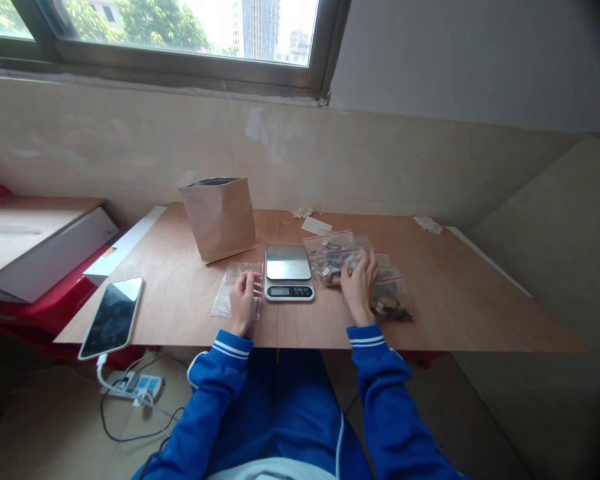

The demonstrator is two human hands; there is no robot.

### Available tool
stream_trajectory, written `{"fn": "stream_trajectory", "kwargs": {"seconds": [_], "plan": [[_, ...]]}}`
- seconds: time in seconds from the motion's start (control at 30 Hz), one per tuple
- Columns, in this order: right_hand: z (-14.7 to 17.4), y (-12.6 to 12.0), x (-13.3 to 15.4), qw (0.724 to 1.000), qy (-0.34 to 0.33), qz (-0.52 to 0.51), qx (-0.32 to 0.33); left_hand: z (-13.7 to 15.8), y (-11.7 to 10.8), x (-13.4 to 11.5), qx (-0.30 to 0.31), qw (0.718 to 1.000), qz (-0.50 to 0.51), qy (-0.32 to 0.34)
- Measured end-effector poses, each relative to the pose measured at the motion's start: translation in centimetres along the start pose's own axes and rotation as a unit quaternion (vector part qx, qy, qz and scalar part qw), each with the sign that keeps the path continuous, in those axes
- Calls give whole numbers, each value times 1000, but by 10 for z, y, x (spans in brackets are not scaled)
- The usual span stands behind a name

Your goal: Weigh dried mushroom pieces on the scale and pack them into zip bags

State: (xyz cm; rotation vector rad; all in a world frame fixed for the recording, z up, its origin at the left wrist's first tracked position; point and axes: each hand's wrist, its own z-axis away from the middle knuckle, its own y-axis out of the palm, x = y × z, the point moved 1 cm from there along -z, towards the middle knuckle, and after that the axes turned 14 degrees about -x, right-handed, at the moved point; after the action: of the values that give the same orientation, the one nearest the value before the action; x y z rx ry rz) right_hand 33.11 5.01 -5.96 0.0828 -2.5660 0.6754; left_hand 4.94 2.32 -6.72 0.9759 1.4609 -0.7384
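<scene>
A small digital scale (289, 272) with a steel platform sits in the middle of the wooden table (460, 300). My left hand (243, 303) rests flat on an empty clear zip bag (230, 283) just left of the scale. My right hand (360, 285) lies with fingers spread on a pile of filled clear zip bags (393, 297) with red seals, right of the scale. The bags hold dark bits. Neither hand has lifted anything.
A brown paper bag (220, 217) stands open behind the scale. A phone (113, 317) lies at the table's left front corner, cabled to a power strip (137, 385) on the floor. Paper scraps (315, 223) lie near the wall. Boxes (40, 247) stand at left.
</scene>
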Motion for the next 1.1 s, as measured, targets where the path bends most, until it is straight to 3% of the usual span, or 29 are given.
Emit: {"fn": "stream_trajectory", "kwargs": {"seconds": [0.07, 0.13, 0.2, 0.33, 0.43, 0.5, 0.6, 0.7, 0.83, 0.9, 0.97, 1.03, 1.1], "plan": [[23, -2, 5, 999, -18, 22, 18, -8, -1, -21, -73, 988, -59, 125], [39, -2, 6, 998, -20, 45, 25, -24, -1, -50, -146, 951, -122, 244], [48, -2, 3, 997, -22, 63, 26, -50, 1, -81, -206, 912, -172, 309], [54, -1, -4, 996, -30, 77, 31, -113, 7, -123, -261, 867, -279, 320], [55, -1, -5, 996, -35, 72, 27, -146, 8, -128, -228, 867, -331, 295], [54, -1, -5, 998, -32, 58, 24, -152, 6, -126, -224, 865, -339, 294], [51, -4, -2, 999, -17, 26, 7, -134, 1, -127, -263, 849, -337, 310], [46, -14, 10, 999, 4, -19, -29, -95, -5, -132, -278, 843, -328, 322], [51, -44, 61, 987, -23, -154, -26, -39, -21, -133, -295, 846, -337, 289], [57, -61, 100, 964, -71, -257, 13, -19, -32, -128, -282, 857, -337, 270], [64, -73, 141, 924, -145, -342, 89, -7, -42, -119, -217, 883, -328, 254], [68, -77, 174, 886, -214, -378, 164, -1, -50, -110, -161, 907, -312, 231], [71, -74, 194, 876, -243, -363, 206, 2, -53, -102, -145, 921, -289, 216]]}}
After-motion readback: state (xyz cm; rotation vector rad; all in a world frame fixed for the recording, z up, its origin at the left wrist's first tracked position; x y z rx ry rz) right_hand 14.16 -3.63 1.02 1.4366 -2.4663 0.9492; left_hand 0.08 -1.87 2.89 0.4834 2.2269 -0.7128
